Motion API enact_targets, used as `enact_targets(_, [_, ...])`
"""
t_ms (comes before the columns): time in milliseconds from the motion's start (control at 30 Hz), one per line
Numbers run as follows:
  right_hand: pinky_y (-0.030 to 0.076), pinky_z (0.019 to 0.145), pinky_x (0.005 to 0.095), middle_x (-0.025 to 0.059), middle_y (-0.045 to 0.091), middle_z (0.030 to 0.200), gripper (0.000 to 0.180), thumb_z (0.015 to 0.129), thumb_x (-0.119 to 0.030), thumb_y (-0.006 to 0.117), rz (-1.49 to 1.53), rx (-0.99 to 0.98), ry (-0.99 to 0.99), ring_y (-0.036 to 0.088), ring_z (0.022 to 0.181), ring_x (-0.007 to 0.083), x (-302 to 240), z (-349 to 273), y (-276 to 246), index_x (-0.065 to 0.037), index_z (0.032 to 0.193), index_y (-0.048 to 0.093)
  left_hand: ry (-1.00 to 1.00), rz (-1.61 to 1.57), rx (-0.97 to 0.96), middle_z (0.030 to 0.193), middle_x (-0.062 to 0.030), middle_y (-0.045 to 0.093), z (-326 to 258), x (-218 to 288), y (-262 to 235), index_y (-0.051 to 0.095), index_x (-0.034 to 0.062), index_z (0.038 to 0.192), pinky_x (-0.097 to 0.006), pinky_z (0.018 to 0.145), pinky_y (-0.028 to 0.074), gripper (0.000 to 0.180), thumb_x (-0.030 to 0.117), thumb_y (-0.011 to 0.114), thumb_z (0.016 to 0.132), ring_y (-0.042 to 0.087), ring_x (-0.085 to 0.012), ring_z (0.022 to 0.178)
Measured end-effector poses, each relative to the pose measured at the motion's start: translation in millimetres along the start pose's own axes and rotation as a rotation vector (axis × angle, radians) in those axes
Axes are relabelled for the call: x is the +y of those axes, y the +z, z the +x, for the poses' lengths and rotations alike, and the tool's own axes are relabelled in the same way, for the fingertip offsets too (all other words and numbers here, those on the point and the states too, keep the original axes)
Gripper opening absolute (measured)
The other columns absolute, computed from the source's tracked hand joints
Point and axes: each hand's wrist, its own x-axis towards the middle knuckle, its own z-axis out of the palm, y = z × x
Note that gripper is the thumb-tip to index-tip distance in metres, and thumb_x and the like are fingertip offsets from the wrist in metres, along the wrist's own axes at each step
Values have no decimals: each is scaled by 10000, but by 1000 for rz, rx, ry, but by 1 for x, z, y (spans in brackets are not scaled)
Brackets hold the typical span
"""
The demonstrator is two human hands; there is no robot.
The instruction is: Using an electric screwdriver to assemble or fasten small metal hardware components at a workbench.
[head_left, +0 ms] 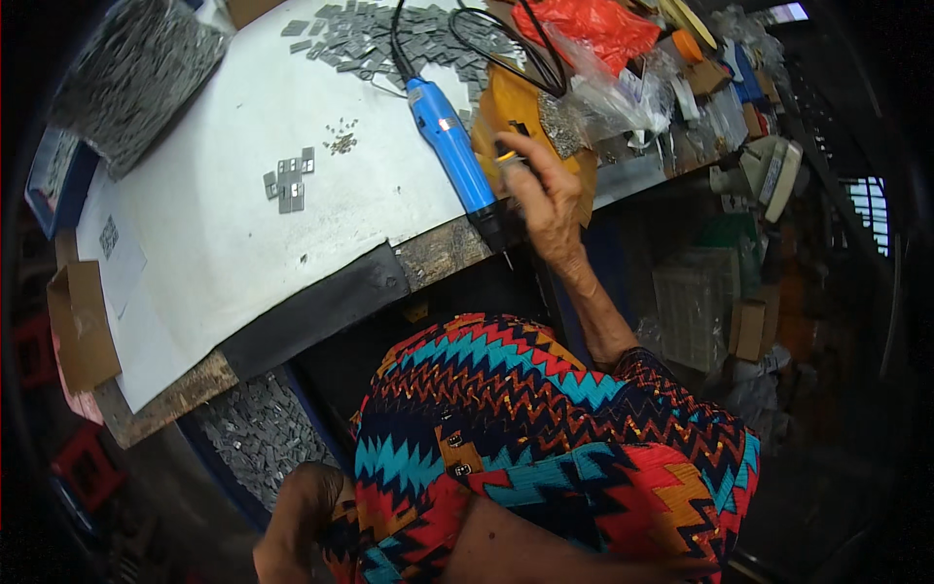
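Note:
My right hand (545, 200) reaches up to the table's front edge, just right of a blue electric screwdriver (449, 146) lying on the white tabletop (224, 234). Its fingertips are pinched on a small yellow piece (507, 156) in front of an orange-brown bag (501, 102). My left hand (297, 521) hangs low at the bottom left, curled, beside a tray of small grey metal plates (258, 438) under the table. What it holds is hidden. A patterned zigzag garment (545, 438) covers my lap.
Several grey plates lie grouped on the tabletop (289, 180), with a larger heap (389, 39) at the back and a full bin (136, 73) far left. Black cables (530, 54), a red plastic bag (593, 24), clear bags and clutter crowd the right. Cardboard boxes (83, 326) sit left.

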Motion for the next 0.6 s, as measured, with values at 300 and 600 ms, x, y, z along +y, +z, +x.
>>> enact_targets(300, [440,705,284,132,581,906,346,783,-125,485,-51,631,127,546,775,182,63,5,-82,49,1080,518,111,-258,3,623,-134,545,18,-22,31,562,-58,770,-376,599,461,53,-47,577,721,547,-213,631])
enact_targets(600, [422,792,391,171,543,1036,317,782,-153,537,-711,610,82,538,932,336,117,15,-115,-5,1063,545,118,-314,2,629,-127,555,24,-26,45,570,-50,765,-352,589,457,44,-44,581,722,547,-200,620])
